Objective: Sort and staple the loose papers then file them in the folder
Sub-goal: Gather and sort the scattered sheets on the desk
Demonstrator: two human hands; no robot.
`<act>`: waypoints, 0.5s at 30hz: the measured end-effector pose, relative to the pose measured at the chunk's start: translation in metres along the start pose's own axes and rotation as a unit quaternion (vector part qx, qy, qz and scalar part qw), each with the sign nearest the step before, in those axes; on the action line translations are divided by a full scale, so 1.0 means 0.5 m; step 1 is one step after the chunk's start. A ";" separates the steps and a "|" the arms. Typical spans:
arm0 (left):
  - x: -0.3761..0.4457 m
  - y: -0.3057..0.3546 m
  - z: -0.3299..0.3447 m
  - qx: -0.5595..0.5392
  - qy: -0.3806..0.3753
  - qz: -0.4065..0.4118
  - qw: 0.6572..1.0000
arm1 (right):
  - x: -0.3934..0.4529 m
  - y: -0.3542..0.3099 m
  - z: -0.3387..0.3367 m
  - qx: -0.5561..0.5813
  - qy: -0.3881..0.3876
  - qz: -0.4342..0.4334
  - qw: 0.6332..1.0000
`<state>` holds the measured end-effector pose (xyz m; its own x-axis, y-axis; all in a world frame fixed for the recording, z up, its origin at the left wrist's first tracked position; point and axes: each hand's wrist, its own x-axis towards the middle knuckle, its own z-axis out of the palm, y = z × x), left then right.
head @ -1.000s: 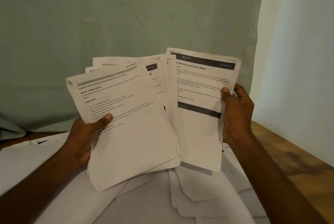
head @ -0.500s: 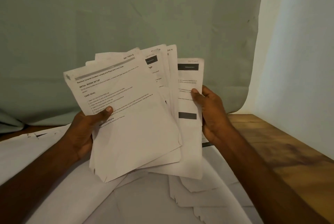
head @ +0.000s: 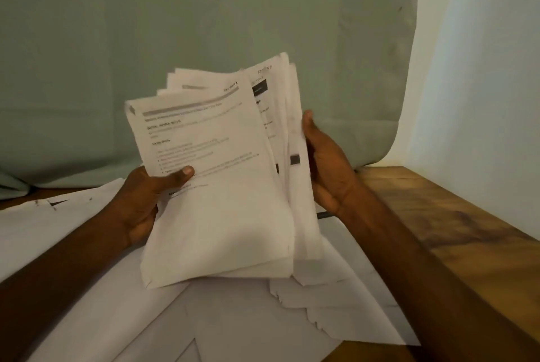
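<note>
A fanned stack of printed white papers (head: pixel 222 209) stands upright above the table, the front sheet showing grey headings and text. My left hand (head: pixel 146 201) grips its left edge, thumb across the front sheet. My right hand (head: pixel 327 169) presses against the stack's right edge, thumb up along the rightmost sheets, which are blurred. Whether its fingers curl behind the sheets is hidden. No stapler or folder is plainly visible.
Large white sheets (head: pixel 204 326) lie spread over the wooden table (head: pixel 455 230), with a few smaller loose sheets (head: pixel 336 312) under the stack. A grey-green cloth (head: pixel 204 25) hangs behind, and a pale wall (head: pixel 482 69) stands at the right.
My right hand has slid its sheet leftward into the stack, closing the fan. The left hand holds almost still. The view has tilted slightly.
</note>
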<state>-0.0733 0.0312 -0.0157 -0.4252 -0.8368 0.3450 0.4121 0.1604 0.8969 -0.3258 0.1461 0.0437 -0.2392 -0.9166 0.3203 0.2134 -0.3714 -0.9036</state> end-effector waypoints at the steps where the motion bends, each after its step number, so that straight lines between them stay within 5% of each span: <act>1: 0.003 0.000 -0.005 -0.003 0.007 0.007 1.000 | 0.002 -0.006 -0.006 -0.002 0.022 -0.003 1.000; 4: 0.008 -0.002 -0.026 -0.009 0.067 0.026 0.997 | 0.008 -0.007 -0.061 -0.248 0.190 -0.043 0.949; 7: 0.005 -0.014 -0.048 0.011 0.131 0.020 0.991 | 0.009 0.020 -0.142 -0.643 0.218 0.004 0.734; 8: 0.005 -0.017 -0.051 0.018 0.144 0.017 0.989 | 0.007 0.029 -0.156 -0.683 0.204 0.054 0.699; 10: 0.003 -0.017 -0.049 0.024 0.156 0.014 0.987 | -0.003 0.039 -0.165 -0.700 0.165 0.120 0.684; 15: 0.000 -0.011 -0.038 0.032 0.149 0.012 0.988 | -0.026 0.054 -0.161 -0.727 0.125 0.122 0.664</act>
<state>-0.0600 0.0205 -0.0261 -0.1549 -0.9478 0.2786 0.3630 0.2077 0.9083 -0.3931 0.1600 -0.0076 -0.5534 -0.8030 0.2212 -0.8224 0.4846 -0.2981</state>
